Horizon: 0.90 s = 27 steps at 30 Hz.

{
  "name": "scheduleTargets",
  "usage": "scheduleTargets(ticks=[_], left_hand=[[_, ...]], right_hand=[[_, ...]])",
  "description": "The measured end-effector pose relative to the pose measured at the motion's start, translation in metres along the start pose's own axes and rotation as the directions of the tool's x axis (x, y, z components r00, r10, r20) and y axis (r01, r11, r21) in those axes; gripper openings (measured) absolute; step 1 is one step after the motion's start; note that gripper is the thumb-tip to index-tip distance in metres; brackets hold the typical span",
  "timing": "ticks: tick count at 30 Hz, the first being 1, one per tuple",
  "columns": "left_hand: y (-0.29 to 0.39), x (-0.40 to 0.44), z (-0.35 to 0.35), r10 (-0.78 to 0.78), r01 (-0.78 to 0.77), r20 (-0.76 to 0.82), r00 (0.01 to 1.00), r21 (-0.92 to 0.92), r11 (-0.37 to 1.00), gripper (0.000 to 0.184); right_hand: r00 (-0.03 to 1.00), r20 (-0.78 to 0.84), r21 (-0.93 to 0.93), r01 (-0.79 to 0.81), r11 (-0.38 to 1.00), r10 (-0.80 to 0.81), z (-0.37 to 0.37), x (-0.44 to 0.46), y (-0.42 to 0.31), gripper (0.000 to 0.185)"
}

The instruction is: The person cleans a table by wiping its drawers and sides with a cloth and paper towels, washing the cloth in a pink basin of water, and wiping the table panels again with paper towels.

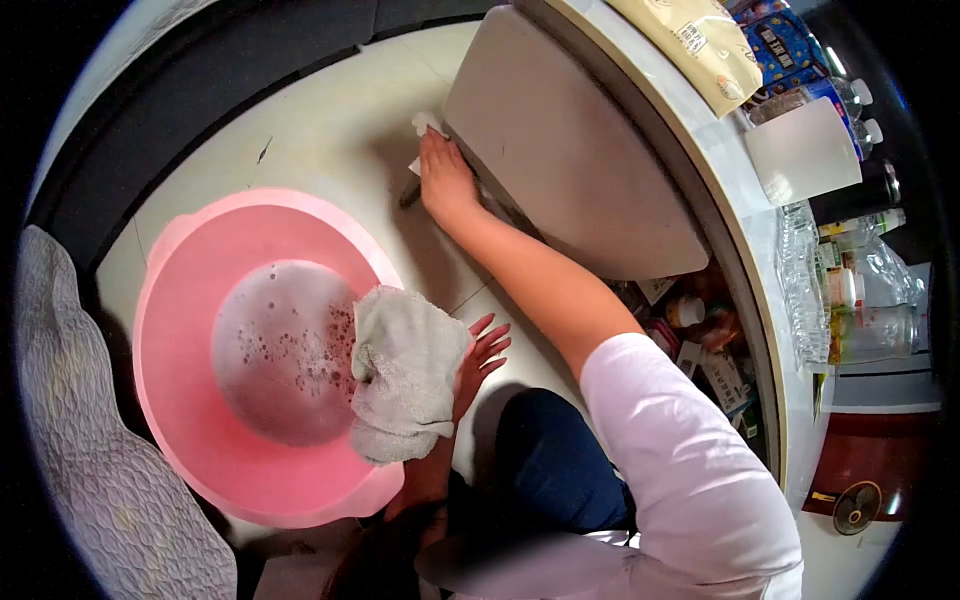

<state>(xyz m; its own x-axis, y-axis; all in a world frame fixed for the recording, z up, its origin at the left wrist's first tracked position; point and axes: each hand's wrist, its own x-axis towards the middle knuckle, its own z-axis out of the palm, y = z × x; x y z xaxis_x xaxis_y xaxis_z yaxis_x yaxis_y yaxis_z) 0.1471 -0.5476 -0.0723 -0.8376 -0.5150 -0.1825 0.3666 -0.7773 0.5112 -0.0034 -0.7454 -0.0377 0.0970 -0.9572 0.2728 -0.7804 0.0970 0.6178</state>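
Observation:
My left hand point(482, 352) is by the near rim of the pink basin point(165, 400), with a damp grey-white cloth point(405, 365) draped over its palm and wrist. Its fingers stick out spread beyond the cloth; the thumb is hidden. Foamy, cloudy water point(285, 350) with bubbles lies in the basin. My right hand point(448, 178) reaches out low beside a pale rounded panel point(570, 150). Its fingers are together over a crumpled white piece point(424, 123), which looks like tissue or thin cloth and pokes out past the fingertips.
A curved counter point(690, 130) holds a paper roll point(803, 152), a yellow packet point(690, 45) and several clear bottles and containers. Below it, a shelf holds jars and boxes point(722, 375). A quilted grey cover point(90, 440) hangs at the left. Pale floor tiles point(290, 130) show behind the basin.

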Motion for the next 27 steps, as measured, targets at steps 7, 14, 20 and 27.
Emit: scheduleTargets(ticks=[7,14,20,27], left_hand=[[0.002,0.002,-0.004,-0.043,0.042,-0.03,0.999,-0.028,0.999,0.051],[0.01,-0.009,0.013,-0.032,0.033,0.02,0.999,-0.055,0.998,0.052],[0.011,-0.012,0.019,-0.047,0.045,-0.034,0.998,-0.054,0.998,0.049],[0.001,-0.006,0.004,0.021,-0.028,-0.043,0.999,-0.167,0.986,0.047]], right_hand=[[0.997,-0.028,0.136,0.078,0.988,-0.075,-0.016,-0.048,0.023,0.05],[0.977,0.214,0.48,-0.111,0.87,0.007,-0.069,-0.224,0.045,0.051],[0.957,0.281,0.392,-0.18,0.902,0.069,-0.08,-0.264,0.055,0.05],[0.999,0.042,0.32,0.013,0.947,-0.028,-0.033,-0.138,0.029,0.049]])
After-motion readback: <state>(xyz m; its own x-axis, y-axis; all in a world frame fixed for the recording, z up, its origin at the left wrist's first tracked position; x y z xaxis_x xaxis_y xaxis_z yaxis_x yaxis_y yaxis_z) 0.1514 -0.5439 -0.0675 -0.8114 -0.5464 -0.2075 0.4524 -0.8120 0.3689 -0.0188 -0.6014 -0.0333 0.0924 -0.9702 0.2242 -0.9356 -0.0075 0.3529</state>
